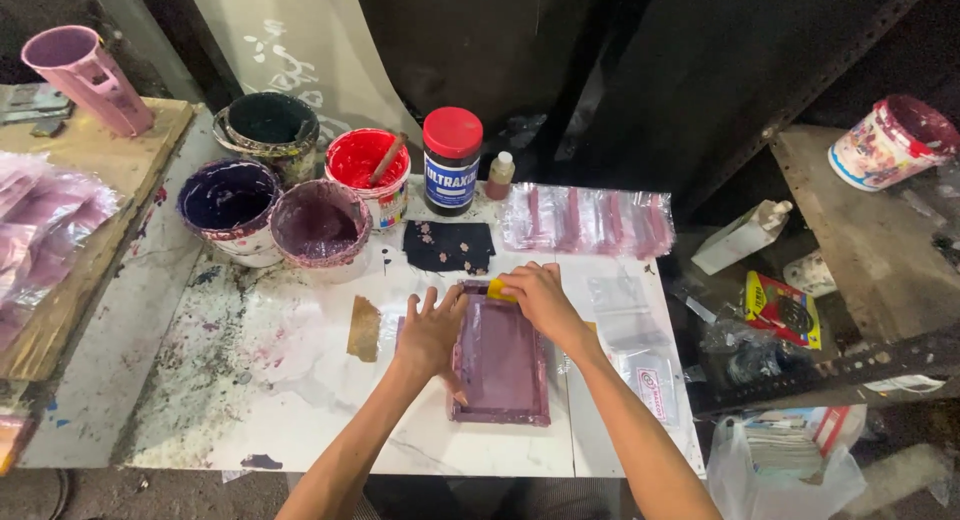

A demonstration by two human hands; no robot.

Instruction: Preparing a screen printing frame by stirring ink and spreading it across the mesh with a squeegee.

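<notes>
1. Head view: the left hand lies flat, fingers spread wide, on the left rail of a small purple-stained printing screen at lower centre of the frame.
2. The right hand is curled shut around a yellow squeegee at the screen's top edge.
3. Risk, as I judge it: if the flat palm slackens, the frame could skid on the slick top and smear the print.
4. An uneven pull could push ink over the rail onto the clear packets just beside it to the right.
5. The white table is heavily ink-spattered at left; open paint tubs, among them a red paint tub, crowd the upper left.
6. The room is dim, with a cluttered wooden shelf at right.
</notes>
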